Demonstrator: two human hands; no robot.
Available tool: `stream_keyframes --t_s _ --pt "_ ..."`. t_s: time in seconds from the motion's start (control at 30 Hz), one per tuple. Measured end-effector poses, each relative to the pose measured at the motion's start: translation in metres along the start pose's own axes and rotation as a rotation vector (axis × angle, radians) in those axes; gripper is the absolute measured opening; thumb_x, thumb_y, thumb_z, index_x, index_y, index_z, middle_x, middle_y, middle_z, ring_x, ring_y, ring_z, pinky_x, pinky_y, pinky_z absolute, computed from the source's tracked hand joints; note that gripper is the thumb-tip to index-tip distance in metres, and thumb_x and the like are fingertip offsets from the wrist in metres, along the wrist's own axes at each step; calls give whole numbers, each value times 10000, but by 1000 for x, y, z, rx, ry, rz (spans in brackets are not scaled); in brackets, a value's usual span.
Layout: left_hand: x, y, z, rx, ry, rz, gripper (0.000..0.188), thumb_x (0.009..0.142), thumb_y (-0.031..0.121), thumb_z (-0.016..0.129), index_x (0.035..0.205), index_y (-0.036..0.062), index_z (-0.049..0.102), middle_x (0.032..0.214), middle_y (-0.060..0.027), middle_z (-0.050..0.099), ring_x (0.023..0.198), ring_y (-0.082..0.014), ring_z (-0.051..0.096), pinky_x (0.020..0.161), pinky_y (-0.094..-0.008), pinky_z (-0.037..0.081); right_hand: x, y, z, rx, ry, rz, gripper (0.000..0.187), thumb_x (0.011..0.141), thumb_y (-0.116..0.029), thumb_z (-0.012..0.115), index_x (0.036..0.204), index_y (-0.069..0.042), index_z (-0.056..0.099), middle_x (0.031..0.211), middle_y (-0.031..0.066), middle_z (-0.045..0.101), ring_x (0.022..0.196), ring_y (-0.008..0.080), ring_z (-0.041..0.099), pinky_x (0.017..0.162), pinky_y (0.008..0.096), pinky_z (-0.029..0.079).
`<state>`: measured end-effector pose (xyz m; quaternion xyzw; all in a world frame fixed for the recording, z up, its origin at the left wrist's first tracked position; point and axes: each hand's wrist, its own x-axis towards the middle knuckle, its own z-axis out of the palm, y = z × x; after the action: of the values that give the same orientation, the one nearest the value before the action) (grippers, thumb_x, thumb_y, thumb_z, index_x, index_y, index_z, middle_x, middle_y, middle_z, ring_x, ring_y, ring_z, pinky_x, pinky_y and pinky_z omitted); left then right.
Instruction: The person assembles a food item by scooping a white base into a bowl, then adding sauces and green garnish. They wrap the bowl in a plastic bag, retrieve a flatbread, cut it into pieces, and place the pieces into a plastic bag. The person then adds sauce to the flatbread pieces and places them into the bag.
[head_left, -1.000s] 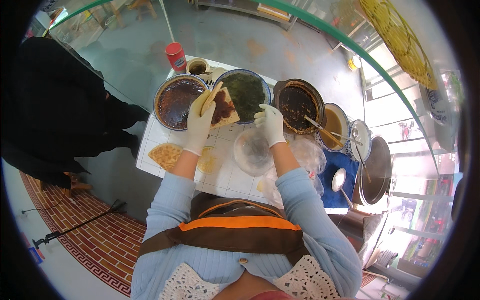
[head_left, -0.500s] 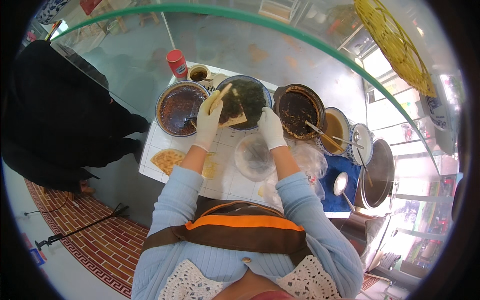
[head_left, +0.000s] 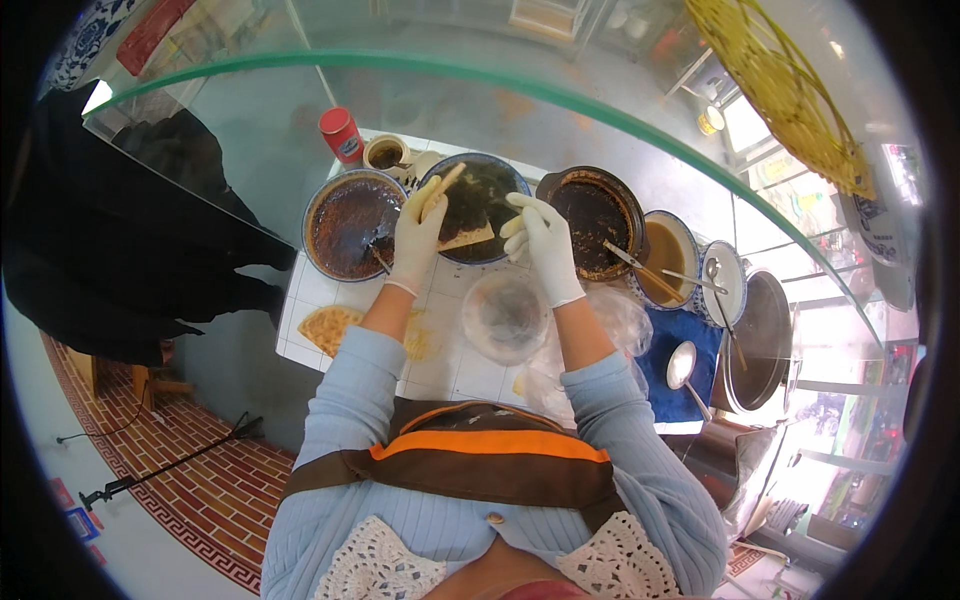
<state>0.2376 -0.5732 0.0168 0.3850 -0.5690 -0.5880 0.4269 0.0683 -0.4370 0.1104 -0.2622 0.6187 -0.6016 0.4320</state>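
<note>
My gloved left hand (head_left: pixel 416 242) is closed around a piece of flatbread (head_left: pixel 466 238), split open and tilted, with dark filling inside. The bread is over the near part of a blue-rimmed bowl of dark green chopped food (head_left: pixel 490 185). To its right, my gloved right hand (head_left: pixel 550 245) hovers at the bowl's right rim. Its fingers are loosely bent and apart, and I see nothing held in them. A bowl of dark reddish sauce (head_left: pixel 350 222) with a spoon stands beside my left hand. Beyond my right hand is a dark pot of brown sauce (head_left: pixel 596 222).
Cut flatbread (head_left: pixel 328 328) and a clear plastic-covered round container (head_left: pixel 505 318) are on the white tiled counter (head_left: pixel 440 370). A glass screen (head_left: pixel 570 98) rises beyond the bowls. Rightward are a bowl of tan sauce (head_left: pixel 665 255), a ladle (head_left: pixel 682 368) and a large metal pot (head_left: pixel 755 345).
My right hand has lifted slightly and its fingers have spread from a closed bunch. My left hand still holds the flatbread in nearly the same place. The view has shifted slightly.
</note>
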Motion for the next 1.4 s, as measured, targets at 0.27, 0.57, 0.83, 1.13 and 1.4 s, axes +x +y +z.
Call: stream_keyframes --t_s 0.27,0.57,0.83,1.13,1.4 --pt "1 20 16 -55 52 -65 440 1043 170 673 1445 -7 636 1365 -121 689 1240 -178 629 1069 -302 481 -18 -5 17 -94 -151 54 366 1118 -179 462 1357 10 665 839 82 722 613 108 642 539 243 517" --pt "-11 27 16 -20 73 -30 446 1040 169 685 1439 -23 636 1392 -123 681 1244 -176 626 1087 -307 467 -9 5 7 54 -17 -17 364 1114 -163 460 1363 25 650 839 114 725 568 133 637 517 260 534" --pt "-17 45 4 -58 69 -8 442 1015 141 712 1419 -24 647 1383 -113 673 1269 -183 616 1081 -308 469 -18 41 -22 -177 108 80 420 1087 -215 550 1436 14 598 891 110 733 663 164 662 614 324 562" --pt "-21 97 -15 -147 -88 38 505 972 124 747 1448 3 630 1413 -83 663 1283 -167 608 1115 -302 462 -30 -20 -27 -1156 78 -768 940 799 -201 864 1592 20 408 1384 216 633 1309 389 593 1116 440 467" --pt "-33 132 -16 -341 -416 7 455 1032 100 632 1467 -27 596 1452 -132 634 1330 -206 602 1156 -335 452 12 -70 13 -1347 -111 -1216 818 808 -33 731 1579 -96 465 1541 114 553 1473 327 466 1250 599 276"
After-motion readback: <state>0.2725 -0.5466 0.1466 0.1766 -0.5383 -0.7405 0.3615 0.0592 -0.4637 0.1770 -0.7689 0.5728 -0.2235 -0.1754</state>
